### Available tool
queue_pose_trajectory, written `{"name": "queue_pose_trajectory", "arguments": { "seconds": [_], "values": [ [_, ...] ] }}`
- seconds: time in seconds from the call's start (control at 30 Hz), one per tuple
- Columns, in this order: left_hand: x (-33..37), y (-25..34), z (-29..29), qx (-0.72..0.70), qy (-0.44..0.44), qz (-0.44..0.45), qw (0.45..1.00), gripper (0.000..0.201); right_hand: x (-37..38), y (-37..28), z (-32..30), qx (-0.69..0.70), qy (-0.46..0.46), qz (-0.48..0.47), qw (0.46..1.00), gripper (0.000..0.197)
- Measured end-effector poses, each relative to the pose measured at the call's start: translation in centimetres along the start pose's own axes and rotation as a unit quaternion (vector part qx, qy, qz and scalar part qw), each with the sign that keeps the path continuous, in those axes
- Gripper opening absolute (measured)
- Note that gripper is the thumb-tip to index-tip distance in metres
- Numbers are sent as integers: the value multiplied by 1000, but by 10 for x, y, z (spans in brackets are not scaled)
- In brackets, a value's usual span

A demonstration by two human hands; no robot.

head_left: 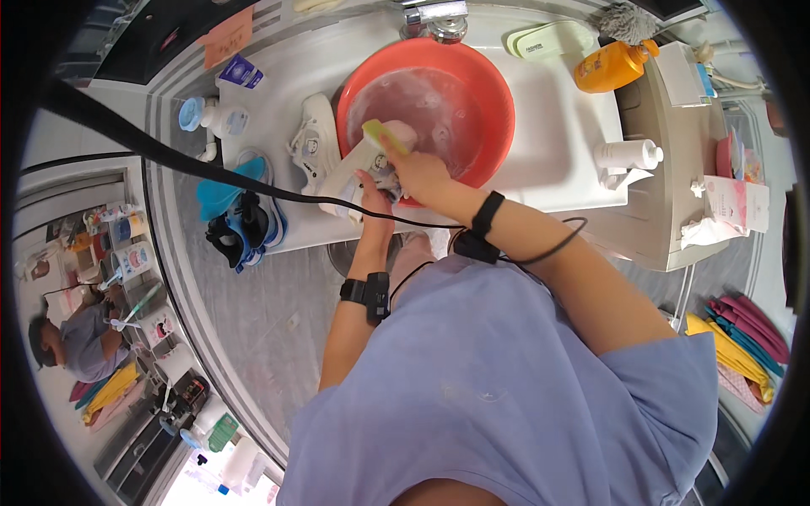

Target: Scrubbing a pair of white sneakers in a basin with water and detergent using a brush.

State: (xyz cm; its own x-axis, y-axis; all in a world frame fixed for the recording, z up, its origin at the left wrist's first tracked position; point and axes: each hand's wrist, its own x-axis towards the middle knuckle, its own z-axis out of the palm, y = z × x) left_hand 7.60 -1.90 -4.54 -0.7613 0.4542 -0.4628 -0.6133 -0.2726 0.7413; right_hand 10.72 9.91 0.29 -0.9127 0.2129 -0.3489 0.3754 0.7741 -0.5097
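Observation:
My left hand (pixel 376 202) is closed around a white shoe (pixel 344 175), holding it tilted over the near left rim of a red plastic basin (pixel 501 110). In my right hand (pixel 422 175) is a small yellow-green brush (pixel 376 132), laid against the shoe's upper part; its bristles are hidden. Cloudy, sudsy water (pixel 434 118) fills the basin's lower part. Just left of the basin, a second white shoe (pixel 314 145) lies on the white sink counter (pixel 553 126).
A chrome tap (pixel 443 24) stands behind the basin. Pale green insole-shaped pieces (pixel 553 40), an orange pump bottle (pixel 609 69) and a white bottle (pixel 626 155) are to the right. Blue-and-black shoes (pixel 251 226) sit at the left edge. A black cable (pixel 253 184) crosses the view.

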Motion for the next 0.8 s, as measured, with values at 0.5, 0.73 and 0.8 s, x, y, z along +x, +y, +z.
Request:
{"name": "queue_pose_trajectory", "arguments": {
  "seconds": [0.5,0.73,0.8],
  "values": [
    [5,19,5,-7,24,-37,999,56,-30,13,-9,65,2,28,998,49],
    [48,70,-8,149,71,161,973,51,-59,24,-61,-69,52,-72,994,51],
    [56,80,0,245,79,206,944,57,-51,16,-71,-91,47,-81,991,53]
  ]
}}
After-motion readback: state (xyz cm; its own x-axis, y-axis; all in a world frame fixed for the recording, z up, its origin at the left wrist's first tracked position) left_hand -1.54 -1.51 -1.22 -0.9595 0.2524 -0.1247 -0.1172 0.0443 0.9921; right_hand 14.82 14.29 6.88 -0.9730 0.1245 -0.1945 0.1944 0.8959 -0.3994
